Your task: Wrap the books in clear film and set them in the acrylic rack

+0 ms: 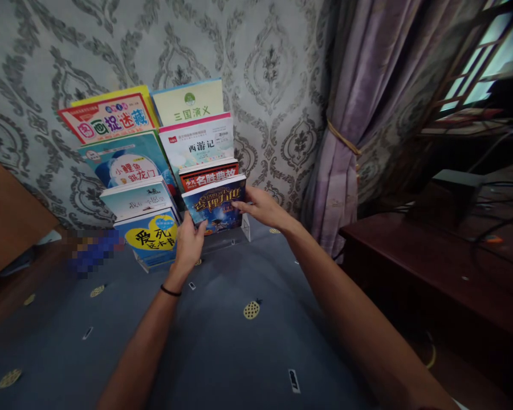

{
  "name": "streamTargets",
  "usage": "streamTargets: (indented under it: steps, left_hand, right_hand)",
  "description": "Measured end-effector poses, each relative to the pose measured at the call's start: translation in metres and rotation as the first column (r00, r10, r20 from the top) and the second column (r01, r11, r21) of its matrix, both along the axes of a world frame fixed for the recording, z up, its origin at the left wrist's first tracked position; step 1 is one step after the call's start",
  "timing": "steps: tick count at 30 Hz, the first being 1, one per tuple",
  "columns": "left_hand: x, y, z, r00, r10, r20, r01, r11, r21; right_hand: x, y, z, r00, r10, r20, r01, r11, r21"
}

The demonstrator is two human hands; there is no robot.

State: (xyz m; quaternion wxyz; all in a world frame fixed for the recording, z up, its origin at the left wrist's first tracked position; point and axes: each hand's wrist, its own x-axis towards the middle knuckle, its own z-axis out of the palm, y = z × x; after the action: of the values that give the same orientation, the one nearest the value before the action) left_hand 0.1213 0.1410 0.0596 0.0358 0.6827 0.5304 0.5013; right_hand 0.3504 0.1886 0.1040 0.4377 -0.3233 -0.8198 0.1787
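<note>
In the head view I am looking down at a clear display stand that is standing on a grey-blue pineapple-print cloth and bearing two columns of children's books. The dark blue paperback with gold lettering is sitting at the front of the right-hand column, leaning back a little, and both hands are holding it. The left hand is gripping its lower left edge, thumb pressing on the front cover; that grip is nearly closed, with only the book's thickness between thumb and fingers. The right hand is gripping the right edge in the same narrow way, its digits reaching onto the cover; the fingertips behind the book are hiding from me. A black wristband is circling the left wrist.

Behind the paperback, I am seeing the red 名胜典故 book, then the white 西游记 book and the cream 三国演义 book, each rising above the one before it. In the left column, the blue book with a yellow heart is standing foremost, near the left hand. A pale blue book, the teal 小鲤鱼跳龙门 book and a red-bordered book are stepping up behind it, with a yellow edge showing at the very back.

Patterned wallpaper is backing everything, and a lilac curtain is hanging to the right, near a dark red-brown desk.
</note>
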Motion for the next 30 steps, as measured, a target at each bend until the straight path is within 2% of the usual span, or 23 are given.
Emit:
streamTargets:
  steps: [12, 18, 25, 30]
  left_hand:
    - [0.001, 0.007, -0.011, 0.985, 0.066, -0.160, -0.076, 0.995, -0.062]
    - [0.001, 0.005, -0.015, 0.940, 0.150, -0.306, -0.198, 0.971, -0.132]
    - [0.002, 0.001, -0.017, 0.924, 0.153, -0.349, -0.213, 0.967, -0.141]
    - [0.003, -0.002, -0.014, 0.911, 0.162, -0.380, -0.229, 0.963, -0.140]
  right_hand:
    - [0.001, 0.009, -0.009, 0.987, -0.096, 0.131, 0.096, 0.995, 0.008]
    - [-0.001, 0.007, -0.009, 0.965, -0.172, 0.197, 0.170, 0.985, 0.025]
    - [0.000, 0.006, -0.009, 0.906, -0.287, 0.310, 0.288, 0.957, 0.042]
    - [0.000, 0.004, -0.010, 0.911, -0.273, 0.310, 0.287, 0.958, -0.001]
